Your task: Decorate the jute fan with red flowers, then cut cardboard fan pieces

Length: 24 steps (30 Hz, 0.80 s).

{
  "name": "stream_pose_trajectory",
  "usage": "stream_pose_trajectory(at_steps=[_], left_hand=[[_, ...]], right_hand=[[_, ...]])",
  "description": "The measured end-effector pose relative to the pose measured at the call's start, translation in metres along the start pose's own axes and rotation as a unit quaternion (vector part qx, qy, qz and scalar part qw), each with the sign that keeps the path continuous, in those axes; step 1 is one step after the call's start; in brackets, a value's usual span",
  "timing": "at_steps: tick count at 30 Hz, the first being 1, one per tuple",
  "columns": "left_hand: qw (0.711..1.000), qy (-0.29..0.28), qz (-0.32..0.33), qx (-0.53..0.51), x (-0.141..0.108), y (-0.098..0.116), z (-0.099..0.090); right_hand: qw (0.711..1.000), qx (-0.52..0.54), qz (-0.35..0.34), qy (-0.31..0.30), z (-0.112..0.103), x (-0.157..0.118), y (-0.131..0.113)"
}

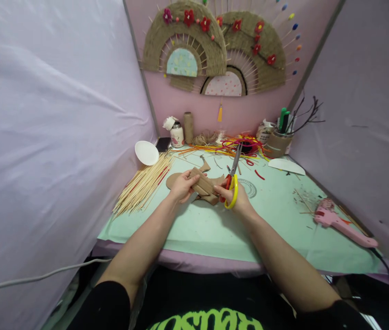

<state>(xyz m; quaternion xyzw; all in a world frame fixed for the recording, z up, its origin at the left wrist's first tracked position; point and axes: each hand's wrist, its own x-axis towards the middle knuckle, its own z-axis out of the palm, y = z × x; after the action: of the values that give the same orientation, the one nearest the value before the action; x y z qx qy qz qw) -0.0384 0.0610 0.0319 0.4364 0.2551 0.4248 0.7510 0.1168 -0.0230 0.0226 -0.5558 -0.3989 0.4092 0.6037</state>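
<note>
Above the middle of the table, a folded-looking piece of brown cardboard point(202, 183) is held between both hands. My left hand point(184, 185) is closed on its left end, thumb on top. My right hand point(237, 196) pinches the right end between thumb and fingers. Scissors point(233, 176) with yellow and red handles hang on that same hand, blades pointing away from me. More cardboard scraps lie under and behind the hands, among them a rounded piece point(171, 180). A clear protractor point(247, 188) lies flat just right of the right hand.
Thin bamboo sticks point(142, 185) spread at the left, near a white paper disc point(147, 153). A pink glue gun point(344, 224) with a cord lies at the right. Coloured pipe cleaners point(246, 145), a jar point(177, 135) and a pot of tools point(279, 143) line the back.
</note>
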Motion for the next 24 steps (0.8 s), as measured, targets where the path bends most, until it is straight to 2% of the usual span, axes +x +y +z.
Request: stream_pose_trajectory(at_steps=[6, 12, 16, 20, 24], left_hand=[[1.0, -0.02, -0.008, 0.014, 0.002, -0.001, -0.004], [0.995, -0.023, -0.08, 0.049, 0.003, -0.004, -0.007], [0.994, -0.004, -0.085, 0.075, 0.003, -0.003, -0.006], [0.985, 0.001, -0.06, 0.159, 0.0, 0.001, -0.005], [0.959, -0.06, -0.055, 0.27, -0.002, 0.002, -0.006]], right_hand=[[0.999, 0.037, 0.027, -0.003, 0.001, 0.001, 0.003], [0.994, 0.082, 0.019, 0.068, 0.005, 0.003, 0.004], [0.998, 0.05, 0.012, 0.042, 0.003, 0.002, 0.002], [0.998, -0.001, -0.015, 0.066, -0.004, 0.006, 0.003], [0.996, 0.023, -0.045, 0.074, -0.008, 0.01, 0.003]])
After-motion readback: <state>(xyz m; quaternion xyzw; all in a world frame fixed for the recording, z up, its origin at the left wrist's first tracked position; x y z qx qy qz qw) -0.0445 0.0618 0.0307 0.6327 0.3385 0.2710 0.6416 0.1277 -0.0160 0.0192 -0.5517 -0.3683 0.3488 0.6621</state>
